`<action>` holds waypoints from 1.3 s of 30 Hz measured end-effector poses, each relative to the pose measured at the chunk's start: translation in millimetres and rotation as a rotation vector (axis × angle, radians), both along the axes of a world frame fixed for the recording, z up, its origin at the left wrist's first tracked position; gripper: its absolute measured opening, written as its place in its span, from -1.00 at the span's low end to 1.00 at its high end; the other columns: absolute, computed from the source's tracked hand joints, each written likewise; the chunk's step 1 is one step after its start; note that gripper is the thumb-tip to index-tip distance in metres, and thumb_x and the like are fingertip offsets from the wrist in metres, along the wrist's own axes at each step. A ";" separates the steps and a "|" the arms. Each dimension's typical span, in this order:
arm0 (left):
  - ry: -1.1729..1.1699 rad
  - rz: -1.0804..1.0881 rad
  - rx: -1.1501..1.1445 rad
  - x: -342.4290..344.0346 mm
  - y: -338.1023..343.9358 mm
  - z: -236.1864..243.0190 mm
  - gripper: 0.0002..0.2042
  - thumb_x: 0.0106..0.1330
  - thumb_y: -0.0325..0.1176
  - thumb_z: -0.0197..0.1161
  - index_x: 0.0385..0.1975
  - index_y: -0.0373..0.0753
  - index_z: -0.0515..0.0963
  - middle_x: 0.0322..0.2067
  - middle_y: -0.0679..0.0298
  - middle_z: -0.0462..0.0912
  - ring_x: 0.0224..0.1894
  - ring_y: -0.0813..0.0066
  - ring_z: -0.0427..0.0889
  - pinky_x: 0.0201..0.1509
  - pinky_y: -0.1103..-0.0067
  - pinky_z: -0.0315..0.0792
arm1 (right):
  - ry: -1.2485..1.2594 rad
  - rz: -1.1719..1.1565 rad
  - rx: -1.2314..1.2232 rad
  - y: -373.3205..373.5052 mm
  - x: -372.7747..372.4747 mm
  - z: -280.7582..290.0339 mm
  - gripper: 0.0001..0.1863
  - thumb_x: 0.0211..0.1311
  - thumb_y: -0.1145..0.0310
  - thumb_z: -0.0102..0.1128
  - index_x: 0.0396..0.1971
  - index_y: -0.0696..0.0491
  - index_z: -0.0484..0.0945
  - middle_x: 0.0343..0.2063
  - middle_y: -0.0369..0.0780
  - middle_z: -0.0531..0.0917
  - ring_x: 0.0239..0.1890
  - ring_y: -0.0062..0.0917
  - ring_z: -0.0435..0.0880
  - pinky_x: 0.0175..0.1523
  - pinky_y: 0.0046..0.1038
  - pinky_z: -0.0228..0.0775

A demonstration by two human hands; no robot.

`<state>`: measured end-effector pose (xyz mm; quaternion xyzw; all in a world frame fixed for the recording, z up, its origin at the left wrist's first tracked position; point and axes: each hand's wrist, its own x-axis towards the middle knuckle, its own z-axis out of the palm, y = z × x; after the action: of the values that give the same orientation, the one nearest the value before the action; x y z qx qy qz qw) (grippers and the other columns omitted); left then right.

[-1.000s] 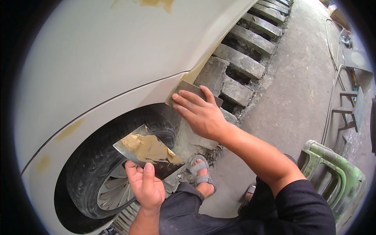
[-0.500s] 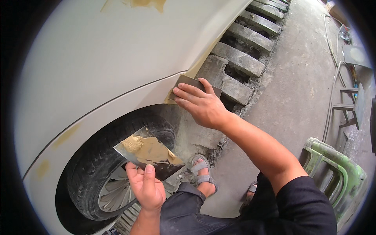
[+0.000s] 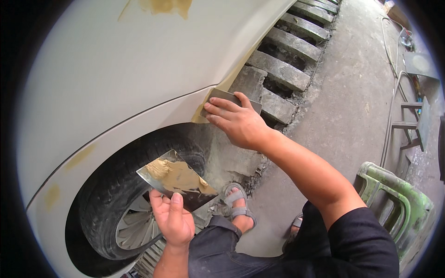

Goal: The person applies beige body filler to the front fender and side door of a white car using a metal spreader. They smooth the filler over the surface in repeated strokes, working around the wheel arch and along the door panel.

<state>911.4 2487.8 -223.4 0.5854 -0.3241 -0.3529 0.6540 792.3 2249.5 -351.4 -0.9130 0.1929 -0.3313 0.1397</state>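
Observation:
My left hand (image 3: 174, 217) grips a flat metal plate (image 3: 197, 200) by its near edge, thumb on top. A thick smear of tan body filler (image 3: 178, 175) covers much of that plate. Farther forward, my right hand (image 3: 238, 118) presses a dark flat spreader (image 3: 225, 96) against the car's fender edge, fingers spread over its face. Tan filler (image 3: 200, 116) shows along the panel edge beside the spreader. The white car body (image 3: 116, 74) fills the left, with other tan patches (image 3: 52, 197) around the wheel arch.
The tyre (image 3: 99, 217) sits in its arch below the plate. Concrete slats with gaps (image 3: 278, 69) run beside the car. A green plastic stool (image 3: 394, 204) stands at my right. Hoses (image 3: 389, 120) and a metal stand (image 3: 412, 125) lie along the right side.
My right hand and the spreader have shifted very slightly toward the left along the panel edge. The plate in my left hand stays nearly in place. The view has moved a little.

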 end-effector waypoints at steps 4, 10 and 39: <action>0.124 0.001 0.019 -0.5 -3.5 3.0 -0.61 0.48 -0.59 0.03 0.27 -0.32 0.28 0.21 0.08 0.54 0.28 0.27 0.54 0.44 0.28 0.37 | -0.004 -0.013 0.179 7.2 -19.7 2.8 -0.63 0.34 0.46 0.19 0.13 0.00 0.60 0.32 -0.31 0.58 0.47 -0.44 0.38 0.47 0.15 0.10; 0.414 -0.066 0.094 3.3 -3.2 -0.4 -0.63 0.45 -0.57 0.07 0.23 -0.30 0.37 0.19 0.09 0.59 0.27 0.22 0.57 0.44 0.26 0.39 | -0.596 0.259 1.064 39.8 -57.9 40.7 -0.60 0.49 0.32 0.21 0.24 0.11 0.55 0.17 -0.13 0.67 0.18 -0.49 0.66 0.24 -0.45 0.47; 0.375 -0.335 0.352 17.6 23.4 14.2 -0.53 0.34 -0.54 0.26 0.25 -0.51 0.47 0.18 0.10 0.61 0.23 0.30 0.60 0.37 0.40 0.40 | -0.456 -0.268 0.505 47.8 63.2 7.6 -0.05 0.14 0.47 0.26 0.51 0.36 0.00 0.46 0.21 0.23 0.54 0.12 0.16 0.56 -0.04 0.06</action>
<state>929.0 2511.2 -209.2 0.5526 -0.2236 -0.6086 0.5236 855.6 2297.3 -343.7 -0.7188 0.3507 -0.4836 0.3555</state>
